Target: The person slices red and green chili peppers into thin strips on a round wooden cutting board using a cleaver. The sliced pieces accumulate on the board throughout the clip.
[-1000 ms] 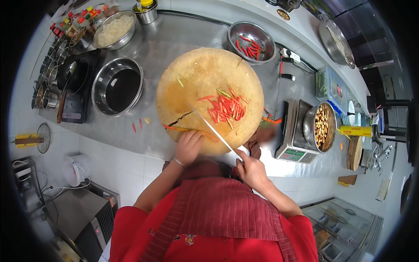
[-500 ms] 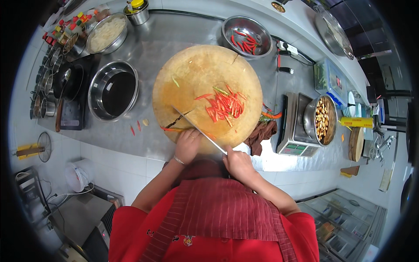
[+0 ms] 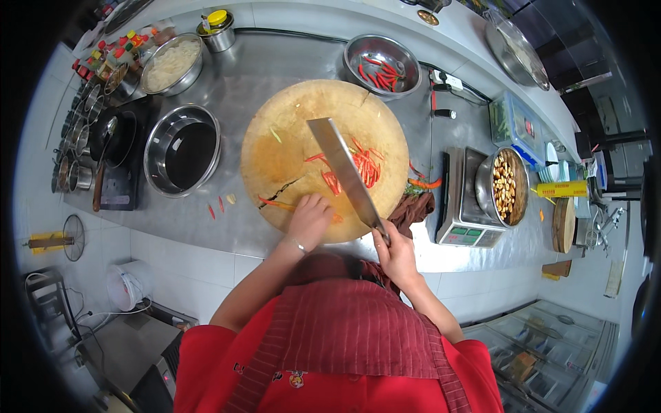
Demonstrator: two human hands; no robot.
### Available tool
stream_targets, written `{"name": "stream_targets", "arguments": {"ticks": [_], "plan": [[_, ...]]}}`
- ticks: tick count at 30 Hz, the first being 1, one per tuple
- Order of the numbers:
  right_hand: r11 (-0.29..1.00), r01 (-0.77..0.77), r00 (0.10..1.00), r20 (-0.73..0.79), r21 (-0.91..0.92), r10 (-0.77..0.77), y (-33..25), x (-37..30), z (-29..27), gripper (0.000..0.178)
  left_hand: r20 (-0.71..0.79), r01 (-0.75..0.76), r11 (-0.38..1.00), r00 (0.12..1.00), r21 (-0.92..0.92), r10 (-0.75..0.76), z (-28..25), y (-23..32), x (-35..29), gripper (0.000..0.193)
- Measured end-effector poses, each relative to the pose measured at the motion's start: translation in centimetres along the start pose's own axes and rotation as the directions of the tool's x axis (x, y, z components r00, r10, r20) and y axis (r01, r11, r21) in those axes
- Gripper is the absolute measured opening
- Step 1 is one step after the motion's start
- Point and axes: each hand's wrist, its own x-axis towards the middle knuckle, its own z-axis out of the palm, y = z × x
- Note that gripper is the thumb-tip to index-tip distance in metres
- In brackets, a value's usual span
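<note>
On a thick round wooden chopping board, cracked at its near left, lies a pile of red chili strips. My right hand grips the handle of a cleaver at the board's near right edge. Its broad blade slants up and leftward above the pile, covering part of it. My left hand rests at the near side of the board with fingers bent and pressed together. From beneath them a red chili pepper sticks out to the left; its other end is hidden.
Behind the board, a steel bowl contains whole red chilies. An empty-looking steel basin stands left. At right are a brown cloth, a scale and a steel pot of brown-and-white pieces. The counter's front edge runs near my waist.
The cleaver has swung to the right, away from my left hand, and its broad side now shows over the pile. My left hand has shifted slightly right, still at the chili pepper.
</note>
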Motion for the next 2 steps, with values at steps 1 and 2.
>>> {"name": "stream_targets", "arguments": {"ticks": [1, 2], "plan": [[1.000, -0.026, 1.000, -0.003, 0.005, 0.026, 0.12, -0.04, -0.28, 0.027, 0.133, -0.015, 0.998, 0.991, 0.059, 0.007, 0.26, -0.27, 0.60, 0.022], [1.000, -0.019, 1.000, 0.000, 0.004, 0.019, 0.11, 0.09, -0.35, 0.027, 0.264, -0.037, 0.993, 0.965, 0.116, 0.005, 0.47, -0.45, 1.24, 0.029]]}}
